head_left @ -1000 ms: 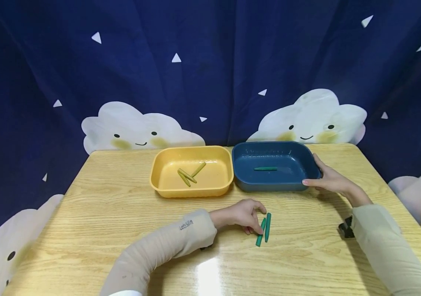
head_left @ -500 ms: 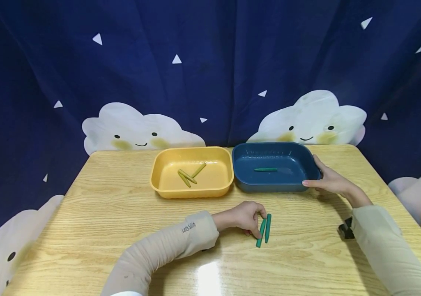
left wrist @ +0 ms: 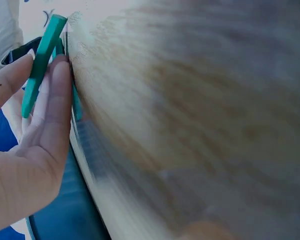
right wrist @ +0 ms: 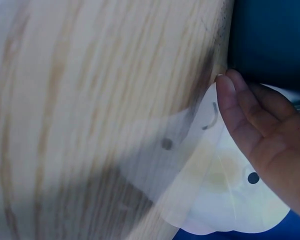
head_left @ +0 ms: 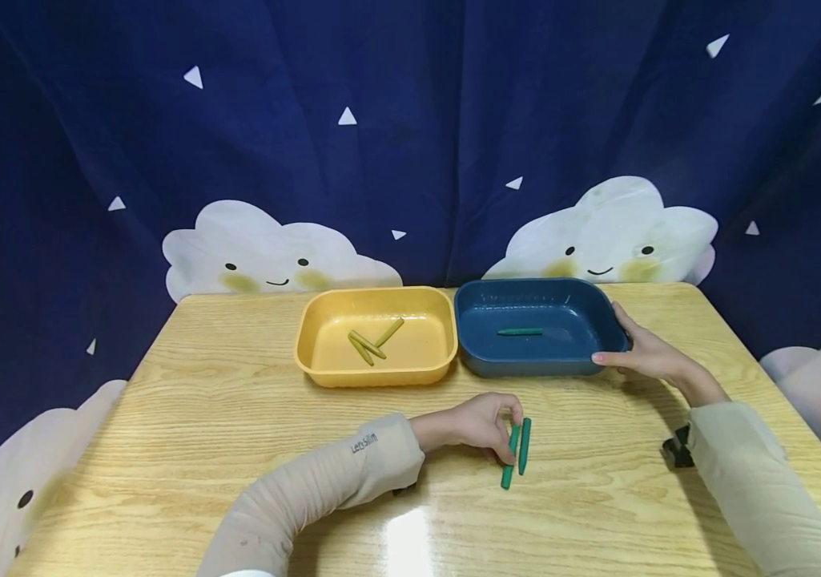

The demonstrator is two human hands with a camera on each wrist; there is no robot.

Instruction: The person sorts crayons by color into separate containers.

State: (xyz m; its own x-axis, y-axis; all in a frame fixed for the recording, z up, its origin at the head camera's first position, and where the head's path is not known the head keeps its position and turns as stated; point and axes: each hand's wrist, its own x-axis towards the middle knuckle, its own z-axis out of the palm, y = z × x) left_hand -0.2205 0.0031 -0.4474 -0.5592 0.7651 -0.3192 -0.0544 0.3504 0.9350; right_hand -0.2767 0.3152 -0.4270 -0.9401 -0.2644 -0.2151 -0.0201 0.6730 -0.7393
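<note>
My left hand pinches a green crayon between thumb and fingers, close over the wooden table. Just right of it lies a second green crayon. A dark blue plastic bin stands at the back of the table with one green crayon on its floor. At its right end, my right hand holds the bin, thumb on the front corner and fingers along the side wall. The right wrist view shows those fingers against the bin's outer side.
A yellow plastic bin stands left of the blue one, their ends side by side; several olive-yellow crayons lie in it. Behind the wooden table hangs a navy curtain printed with clouds.
The left hand's thumb and fingers have closed on the left green crayon, which has shifted slightly toward the table's front. The right hand and both bins have stayed put.
</note>
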